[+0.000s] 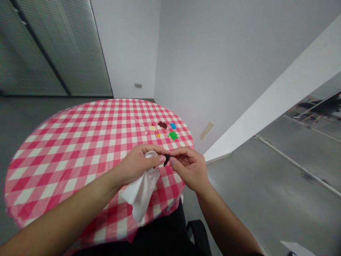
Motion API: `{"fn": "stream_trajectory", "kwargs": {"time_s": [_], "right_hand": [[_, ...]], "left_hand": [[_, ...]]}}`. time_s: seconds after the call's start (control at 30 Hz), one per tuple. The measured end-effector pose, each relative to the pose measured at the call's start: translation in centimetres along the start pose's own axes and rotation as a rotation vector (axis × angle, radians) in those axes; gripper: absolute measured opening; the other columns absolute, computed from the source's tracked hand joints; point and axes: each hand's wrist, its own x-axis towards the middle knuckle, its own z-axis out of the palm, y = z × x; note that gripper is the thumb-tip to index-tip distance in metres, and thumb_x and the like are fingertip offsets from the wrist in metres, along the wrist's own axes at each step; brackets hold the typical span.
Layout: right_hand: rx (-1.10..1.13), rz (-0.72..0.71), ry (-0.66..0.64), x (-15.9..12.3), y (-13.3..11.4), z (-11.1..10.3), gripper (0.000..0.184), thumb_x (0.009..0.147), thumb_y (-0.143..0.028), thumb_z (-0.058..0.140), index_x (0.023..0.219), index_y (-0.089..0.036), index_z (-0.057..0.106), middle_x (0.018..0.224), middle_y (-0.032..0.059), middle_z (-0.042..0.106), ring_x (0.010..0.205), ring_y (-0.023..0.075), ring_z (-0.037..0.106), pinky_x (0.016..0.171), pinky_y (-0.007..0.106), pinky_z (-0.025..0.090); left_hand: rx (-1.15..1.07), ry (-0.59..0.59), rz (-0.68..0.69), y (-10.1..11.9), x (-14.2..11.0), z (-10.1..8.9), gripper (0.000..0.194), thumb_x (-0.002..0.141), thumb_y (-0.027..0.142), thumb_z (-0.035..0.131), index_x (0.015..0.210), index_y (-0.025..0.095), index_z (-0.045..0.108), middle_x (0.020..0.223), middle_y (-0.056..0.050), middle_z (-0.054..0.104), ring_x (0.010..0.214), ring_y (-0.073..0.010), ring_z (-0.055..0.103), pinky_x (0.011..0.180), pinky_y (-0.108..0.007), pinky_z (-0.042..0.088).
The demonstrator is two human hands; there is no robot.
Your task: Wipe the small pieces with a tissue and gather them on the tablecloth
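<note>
The right hand's fingers (178, 153) pinch a small curved black piece (166, 160) at their tips, just beside the left hand (137, 164), whose fingers (151, 151) curl around a crumpled white paper tissue (141, 188) hanging below them. Farther out from the fingers lie small green, blue, brown and yellow scraps (173, 135) on a round table (66, 170) with a red-and-white checked cloth. So small a piece could slip from a loose pinch and be hard to spot among the checks.

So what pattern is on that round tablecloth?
The tablecloth has red-and-white gingham checks, which show best in the head view.
</note>
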Motion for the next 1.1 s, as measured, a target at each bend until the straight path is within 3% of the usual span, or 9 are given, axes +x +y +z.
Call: {"fn": "stream_trajectory", "kwargs": {"time_s": [0.1, 0.23, 0.33, 0.43, 0.53, 0.73, 0.93, 1.1], "right_hand": [[0.163, 0.129, -0.009, 0.1, 0.1, 0.0, 0.012, 0.073, -0.021, 0.074, 0.08, -0.019, 0.064, 0.064, -0.0015, 0.063, 0.054, 0.0098, 0.058, 0.051, 0.021, 0.049], [0.56, 0.441, -0.088, 0.0, 0.8, 0.2, 0.015, 0.072, -0.021, 0.066, 0.079, -0.02, 0.053, 0.054, -0.0055, 0.056, 0.039, 0.0067, 0.042, 0.032, 0.014, 0.029], [0.746, 0.613, -0.153, -0.6, 1.1, 0.4, 0.017, 0.068, -0.02, 0.064, 0.08, -0.02, 0.051, 0.06, -0.0055, 0.056, 0.036, 0.0036, 0.033, 0.03, 0.011, 0.018], [0.798, 0.689, -0.181, -1.2, 1.0, 0.8, 0.019, 0.067, -0.02, 0.065, 0.081, -0.018, 0.053, 0.064, -0.0058, 0.056, 0.036, 0.0017, 0.029, 0.029, 0.01, 0.017], [0.726, 0.652, -0.163, -1.4, 0.9, 1.0, 0.021, 0.071, -0.023, 0.071, 0.085, -0.019, 0.056, 0.062, -0.0061, 0.056, 0.036, 0.002, 0.033, 0.028, 0.01, 0.021], [0.474, 0.397, -0.021, -0.8, 1.2, 0.1, 0.029, 0.07, -0.032, 0.083, 0.084, -0.018, 0.062, 0.059, -0.0037, 0.063, 0.043, 0.0064, 0.052, 0.036, 0.014, 0.041], [0.319, 0.293, -0.067, 0.3, 0.0, -0.9, 0.027, 0.071, -0.033, 0.083, 0.089, -0.018, 0.071, 0.063, -0.0013, 0.068, 0.05, 0.01, 0.062, 0.048, 0.021, 0.055], [0.274, 0.26, -0.118, 0.8, -1.3, -1.1, 0.03, 0.072, -0.03, 0.083, 0.094, -0.019, 0.067, 0.068, -0.0016, 0.07, 0.054, 0.0111, 0.066, 0.05, 0.022, 0.057]], "left_hand": [[0.007, 0.025, 0.043, 0.2, -0.2, 0.5, 0.024, 0.075, 0.033, 0.074, 0.091, 0.016, 0.074, 0.072, -0.002, 0.068, 0.06, -0.0109, 0.055, 0.057, -0.022, 0.044], [0.082, 0.09, 0.115, 0.5, -0.6, 1.0, 0.022, 0.074, 0.027, 0.074, 0.094, 0.016, 0.073, 0.079, -0.003, 0.07, 0.066, -0.012, 0.059, 0.06, -0.021, 0.046], [0.149, 0.123, 0.139, 0.6, -0.8, 1.3, 0.021, 0.073, 0.026, 0.074, 0.092, 0.016, 0.073, 0.081, -0.003, 0.071, 0.067, -0.0127, 0.06, 0.062, -0.022, 0.047], [0.18, 0.114, 0.114, 0.7, -0.9, 1.4, 0.021, 0.075, 0.026, 0.072, 0.093, 0.016, 0.073, 0.081, -0.003, 0.072, 0.068, -0.0141, 0.062, 0.062, -0.023, 0.048], [0.2, 0.114, 0.11, 0.5, -0.9, 1.2, 0.022, 0.075, 0.028, 0.072, 0.094, 0.016, 0.073, 0.082, -0.004, 0.072, 0.069, -0.0153, 0.063, 0.063, -0.024, 0.049], [0.281, 0.152, 0.127, 0.3, -0.8, 0.8, 0.026, 0.079, 0.035, 0.07, 0.097, 0.016, 0.072, 0.08, -0.004, 0.072, 0.067, -0.0155, 0.062, 0.062, -0.025, 0.048], [0.347, 0.226, 0.175, 0.7, -0.7, 1.0, 0.02, 0.078, 0.032, 0.071, 0.09, 0.017, 0.072, 0.081, -0.004, 0.073, 0.072, -0.0162, 0.065, 0.067, -0.025, 0.052], [0.355, 0.251, 0.201, 1.1, -1.1, 1.2, 0.024, 0.076, 0.036, 0.074, 0.089, 0.016, 0.075, 0.083, -0.006, 0.075, 0.074, -0.0197, 0.068, 0.065, -0.027, 0.054]]}}
